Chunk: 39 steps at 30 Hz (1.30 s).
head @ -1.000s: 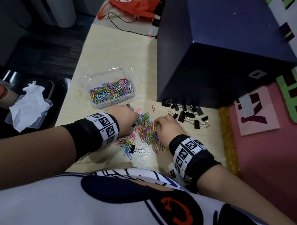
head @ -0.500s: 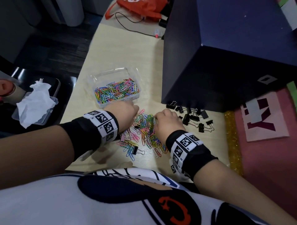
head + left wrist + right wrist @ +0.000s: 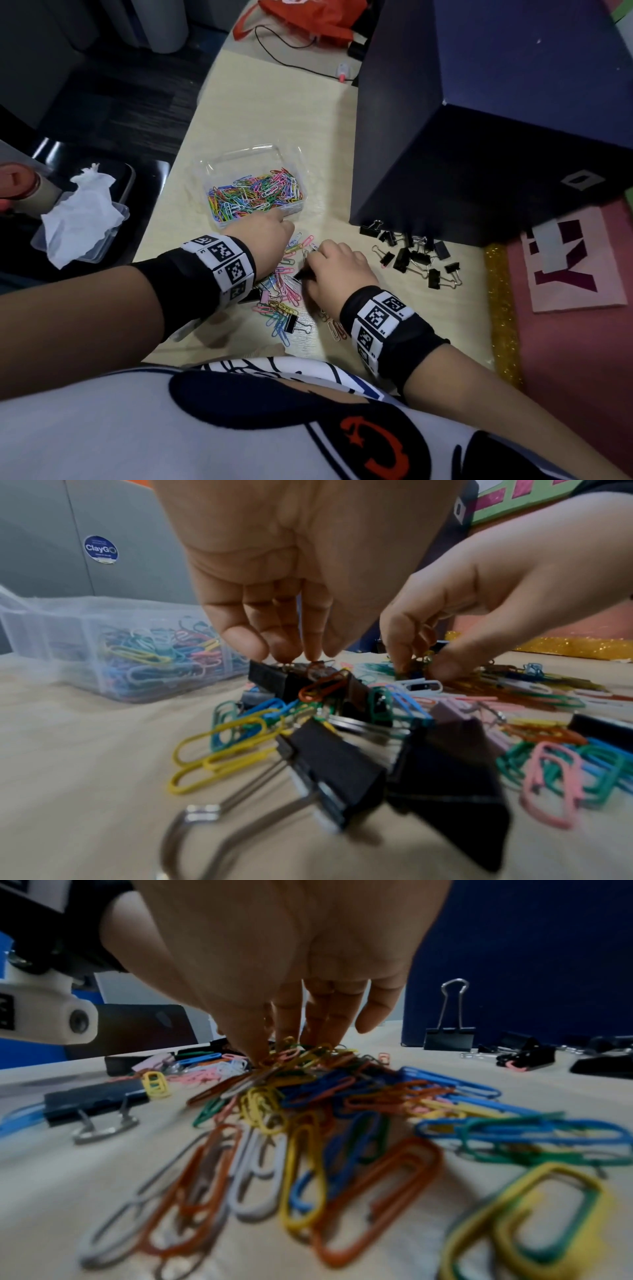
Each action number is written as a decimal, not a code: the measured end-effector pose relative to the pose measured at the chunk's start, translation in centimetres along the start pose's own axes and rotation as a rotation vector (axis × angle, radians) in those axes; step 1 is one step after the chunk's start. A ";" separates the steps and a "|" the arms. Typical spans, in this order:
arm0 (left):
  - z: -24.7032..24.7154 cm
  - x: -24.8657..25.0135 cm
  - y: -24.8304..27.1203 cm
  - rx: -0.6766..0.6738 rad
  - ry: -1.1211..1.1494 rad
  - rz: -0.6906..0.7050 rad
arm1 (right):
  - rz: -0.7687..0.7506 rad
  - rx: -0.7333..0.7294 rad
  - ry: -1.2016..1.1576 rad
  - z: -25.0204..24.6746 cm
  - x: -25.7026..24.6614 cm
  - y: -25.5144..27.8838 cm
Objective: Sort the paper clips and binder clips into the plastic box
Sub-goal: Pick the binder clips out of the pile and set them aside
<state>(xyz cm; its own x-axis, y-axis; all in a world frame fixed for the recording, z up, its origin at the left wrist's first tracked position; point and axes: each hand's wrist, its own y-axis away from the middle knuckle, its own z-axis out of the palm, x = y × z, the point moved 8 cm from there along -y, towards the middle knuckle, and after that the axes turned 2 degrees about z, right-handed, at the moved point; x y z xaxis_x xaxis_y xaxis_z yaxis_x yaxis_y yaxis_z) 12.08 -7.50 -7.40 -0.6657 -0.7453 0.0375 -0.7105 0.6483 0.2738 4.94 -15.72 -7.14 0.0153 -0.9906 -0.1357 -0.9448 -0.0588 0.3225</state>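
Both hands have drawn closer together over the loose pile since a second ago, the left hand (image 3: 263, 236) now reaching up to the near edge of the plastic box (image 3: 219, 164).

Fingertips first: in the left wrist view the left fingers (image 3: 246, 639) point straight down, bunched side by side, their tips touching a black binder clip (image 3: 270, 674) at the box side of the pile; whether they grip it I cannot tell. The same view shows the right hand (image 3: 479, 593) pinching a few paper clips between thumb and curled fingers. The right wrist view shows those fingers (image 3: 322, 1015) held close together, tips dug into the heap of coloured paper clips (image 3: 342, 1096), and one binder clip standing upright (image 3: 448, 1034) against the dark blue box (image 3: 514, 947), a detail the head view flattens.

Only the head view gives the layout: the plastic box, already holding many paper clips (image 3: 255, 197), lies beyond the pile; a scatter of black binder clips (image 3: 411, 255) lies right of the pile, at the foot of the dark blue box. Both wrists, in black bands with printed markers, angle inward over the table (image 3: 260, 102).
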 end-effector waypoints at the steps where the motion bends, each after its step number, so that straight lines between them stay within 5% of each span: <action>1: -0.1 0.0 -0.1 0.006 0.009 0.011 | 0.022 0.003 0.002 -0.2 0.3 0.0; 24: 0.1 0.2 -1.1 -0.103 -0.030 0.107 | -0.041 -0.023 0.037 0.1 -0.8 -0.8; 28: -0.6 0.4 -1.2 -0.082 -0.047 0.113 | -0.068 0.066 -0.066 -0.5 -1.3 -0.5; 33: -1.7 0.8 -1.4 -0.045 0.087 0.082 | -0.048 0.146 -0.471 -1.7 -0.1 0.6; 39: -3.1 3.1 -1.8 -0.030 0.134 0.087 | 0.085 0.227 -0.610 -2.6 4.3 2.2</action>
<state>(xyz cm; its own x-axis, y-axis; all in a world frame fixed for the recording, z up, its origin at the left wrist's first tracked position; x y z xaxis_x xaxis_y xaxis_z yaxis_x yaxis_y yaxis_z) 11.98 -11.46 -4.80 -0.6866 -0.7019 0.1893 -0.6429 0.7078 0.2926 3.79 -20.41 -4.63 -0.1880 -0.7388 -0.6471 -0.9811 0.1104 0.1590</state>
